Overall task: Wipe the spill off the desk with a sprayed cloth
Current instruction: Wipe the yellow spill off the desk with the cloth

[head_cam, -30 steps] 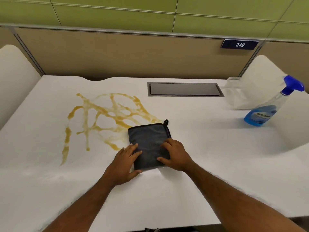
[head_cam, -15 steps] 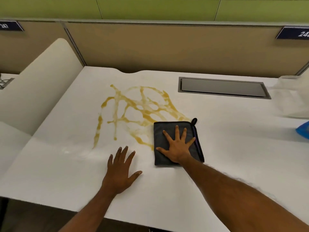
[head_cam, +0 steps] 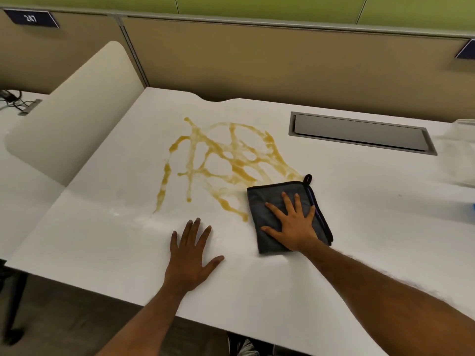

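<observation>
- While the right hand (head_cam: 293, 224) presses spread and flat on the folded grey cloth (head_cam: 288, 214), the yellow spill (head_cam: 226, 160) lies just up-left of it — touching the cloth's far-left corner.
- Left hand (head_cam: 191, 255) rests splayed and empty on the surface (head_cam: 102, 240) — farther from the cloth.

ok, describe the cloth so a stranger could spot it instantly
On the white desk, look just right of the yellow-brown spill. The cloth lies flat under the right hand: dark grey, folded square, black-edged, with a small loop at its far corner.
</observation>
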{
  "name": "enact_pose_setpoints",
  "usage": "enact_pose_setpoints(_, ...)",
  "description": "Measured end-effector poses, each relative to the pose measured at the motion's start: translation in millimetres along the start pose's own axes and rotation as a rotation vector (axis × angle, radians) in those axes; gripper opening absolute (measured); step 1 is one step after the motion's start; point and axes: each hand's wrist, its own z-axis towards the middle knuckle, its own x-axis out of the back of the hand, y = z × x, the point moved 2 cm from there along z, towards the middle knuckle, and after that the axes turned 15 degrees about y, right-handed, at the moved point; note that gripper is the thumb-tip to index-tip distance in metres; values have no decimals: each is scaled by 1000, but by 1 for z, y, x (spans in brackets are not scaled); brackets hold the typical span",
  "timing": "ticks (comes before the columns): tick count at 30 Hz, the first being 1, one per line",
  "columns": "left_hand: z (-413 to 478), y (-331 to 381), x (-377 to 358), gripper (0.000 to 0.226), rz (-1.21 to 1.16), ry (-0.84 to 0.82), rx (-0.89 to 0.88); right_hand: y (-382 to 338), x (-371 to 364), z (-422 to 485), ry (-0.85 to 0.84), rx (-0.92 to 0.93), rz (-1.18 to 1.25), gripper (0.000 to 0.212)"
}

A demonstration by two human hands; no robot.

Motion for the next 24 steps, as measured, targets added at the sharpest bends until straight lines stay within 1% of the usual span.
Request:
enact_pose_setpoints(5,3,4,-10,84,-20,11,-9,-3,-4,10,16,-39,-15,83)
enact_pose_setpoints(9,1,3,-13,81,-35,64,0,-15,-5,21,59,-160,-4,87)
enact_pose_setpoints(11,2,3,-13,79,-47,79,-3,-28,-8,25,71,-182,-2,88)
enact_pose_setpoints(12,3,3,-14,79,-52,84,-5,-33,-9,25,74,-151,-11,88)
enact_pose_setpoints(14,2,3,-14,78,-57,89,-10,-34,-12,17,66,-26,-33,82)
enact_pose_setpoints(16,2,4,-14,78,-67,102,-9,-17,-13,7,70,70,-47,73)
enact_pose_setpoints(17,2,4,-13,78,-66,109,-4,-4,-11,5,79,82,-47,71)
enact_pose_setpoints(18,2,4,-13,78,-65,109,0,9,-9,5,91,60,-44,70)
enact_pose_setpoints(21,2,6,-12,78,-58,112,7,29,-4,21,91,-113,-75,75)
enact_pose_setpoints(24,3,5,-13,78,-48,105,3,7,-6,44,79,-219,-87,88)
